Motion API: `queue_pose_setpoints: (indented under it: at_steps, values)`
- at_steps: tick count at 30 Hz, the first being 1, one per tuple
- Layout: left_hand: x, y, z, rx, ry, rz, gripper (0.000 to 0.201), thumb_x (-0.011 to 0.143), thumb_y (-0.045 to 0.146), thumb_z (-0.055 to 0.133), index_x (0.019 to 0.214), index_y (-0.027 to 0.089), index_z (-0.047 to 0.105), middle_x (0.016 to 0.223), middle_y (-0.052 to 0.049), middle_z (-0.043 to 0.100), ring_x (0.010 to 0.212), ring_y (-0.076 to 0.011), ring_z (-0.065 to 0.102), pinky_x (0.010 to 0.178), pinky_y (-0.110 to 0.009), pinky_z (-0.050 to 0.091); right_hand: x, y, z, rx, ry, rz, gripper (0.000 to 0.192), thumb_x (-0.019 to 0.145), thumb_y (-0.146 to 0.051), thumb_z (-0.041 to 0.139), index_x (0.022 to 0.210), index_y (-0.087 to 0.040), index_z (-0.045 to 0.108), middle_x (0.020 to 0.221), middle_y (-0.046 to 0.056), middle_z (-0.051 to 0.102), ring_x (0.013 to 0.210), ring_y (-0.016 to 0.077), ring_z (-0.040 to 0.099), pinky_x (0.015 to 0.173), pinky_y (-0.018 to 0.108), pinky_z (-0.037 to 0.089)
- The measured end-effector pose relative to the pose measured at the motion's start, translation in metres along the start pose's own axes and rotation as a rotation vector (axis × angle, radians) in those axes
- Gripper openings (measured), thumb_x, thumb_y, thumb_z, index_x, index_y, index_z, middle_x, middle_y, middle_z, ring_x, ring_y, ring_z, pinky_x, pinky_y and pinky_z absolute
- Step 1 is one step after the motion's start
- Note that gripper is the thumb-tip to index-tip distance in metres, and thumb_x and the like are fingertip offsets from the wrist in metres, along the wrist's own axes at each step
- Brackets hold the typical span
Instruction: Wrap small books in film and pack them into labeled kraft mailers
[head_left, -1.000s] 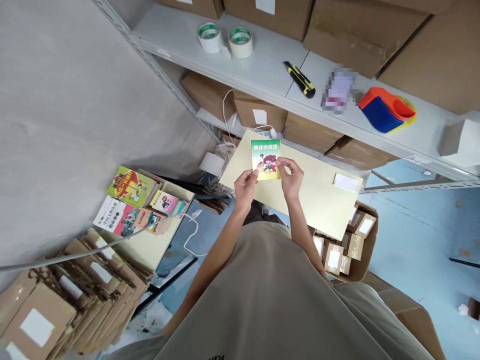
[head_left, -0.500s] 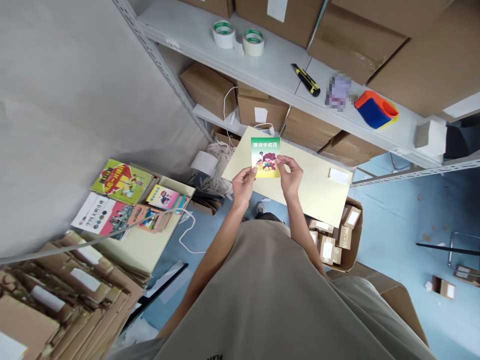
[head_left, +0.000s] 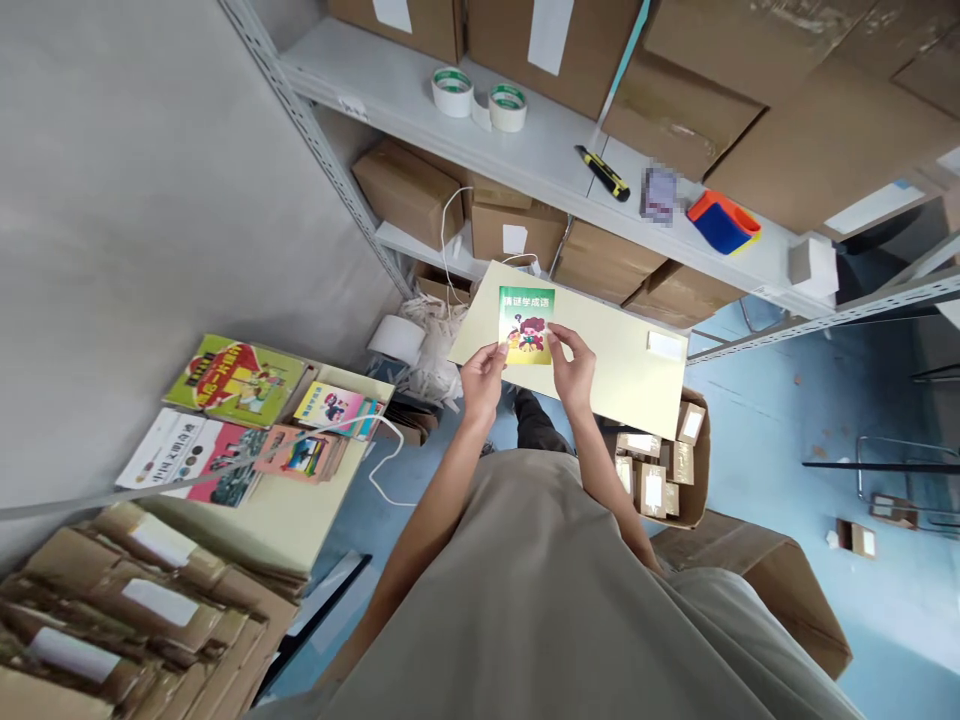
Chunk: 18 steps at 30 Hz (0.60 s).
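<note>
Both hands [head_left: 529, 370] pinch a green cartoon-covered booklet [head_left: 526, 324].

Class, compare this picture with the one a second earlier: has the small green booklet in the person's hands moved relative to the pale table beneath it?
No. The green booklet sits over the same far-left corner of the pale table, pinched by left hand and right hand; only the camera shifted.

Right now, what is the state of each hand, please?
Left hand: closed on the small green booklet, pinching its lower left edge.
Right hand: closed on the same booklet's lower right edge.
</note>
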<state>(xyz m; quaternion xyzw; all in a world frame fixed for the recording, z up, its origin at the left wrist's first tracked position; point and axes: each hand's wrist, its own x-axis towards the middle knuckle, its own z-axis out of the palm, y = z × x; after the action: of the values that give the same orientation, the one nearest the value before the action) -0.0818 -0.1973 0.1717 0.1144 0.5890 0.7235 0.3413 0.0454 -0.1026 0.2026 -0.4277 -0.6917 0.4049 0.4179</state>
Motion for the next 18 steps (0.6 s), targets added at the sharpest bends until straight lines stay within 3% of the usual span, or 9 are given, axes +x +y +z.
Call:
queue_pose_setpoints:
  at_steps: [3,6,9,13,16,18]
  values:
    - [0.003,0.004,0.002,-0.042,0.043,0.036,0.061,0.077,0.072,0.099,0.105,0.019,0.091,0.110,-0.011,0.089,0.107,-0.0283,0.082,0.090,-0.037,0.069,-0.005,-0.005,0.002,-0.100,0.034,-0.086,0.040,0.113,-0.055,0.066,0.130,-0.026,0.087,0.148,0.015,0.080,0.142,0.0326,0.072,0.125,0.056,0.057]
    - [0.003,0.008,0.008,-0.111,0.061,0.048,0.064,0.076,0.069,0.101,0.114,0.019,0.093,0.119,-0.011,0.090,0.111,-0.0304,0.084,0.097,-0.044,0.073,-0.010,-0.018,0.008,-0.194,0.108,-0.171,0.033,0.116,-0.048,0.064,0.120,-0.027,0.089,0.139,0.015,0.082,0.136,0.0320,0.072,0.121,0.056,0.059]
    - [-0.002,0.010,0.018,-0.132,-0.006,0.106,0.061,0.083,0.067,0.099,0.118,0.019,0.094,0.124,-0.011,0.090,0.114,-0.0317,0.085,0.107,-0.052,0.073,-0.013,-0.034,0.019,-0.202,0.080,-0.215,0.028,0.114,-0.047,0.069,0.117,-0.028,0.089,0.132,0.012,0.086,0.128,0.0305,0.074,0.116,0.053,0.061]
    - [-0.013,0.011,0.033,0.006,-0.087,0.296,0.048,0.093,0.064,0.092,0.115,0.021,0.095,0.126,-0.012,0.090,0.114,-0.0338,0.087,0.113,-0.053,0.070,-0.008,-0.046,0.028,-0.143,0.084,-0.142,0.039,0.108,-0.056,0.076,0.129,-0.025,0.086,0.126,0.013,0.087,0.116,0.0290,0.078,0.106,0.048,0.064]
    - [-0.012,0.016,0.037,0.122,-0.180,0.435,0.045,0.095,0.060,0.092,0.123,0.024,0.093,0.141,-0.014,0.086,0.132,-0.0358,0.082,0.121,-0.053,0.064,0.006,-0.040,0.023,-0.050,0.158,-0.048,0.045,0.110,-0.062,0.068,0.123,-0.023,0.085,0.115,0.012,0.088,0.103,0.0262,0.079,0.098,0.044,0.065]
    - [-0.002,0.021,0.036,0.178,-0.139,0.461,0.053,0.095,0.062,0.091,0.133,0.025,0.089,0.151,-0.015,0.080,0.145,-0.0350,0.075,0.124,-0.050,0.061,0.020,-0.030,0.017,0.074,0.158,0.018,0.049,0.108,-0.067,0.067,0.118,-0.022,0.084,0.112,0.012,0.088,0.097,0.0251,0.079,0.091,0.041,0.065]
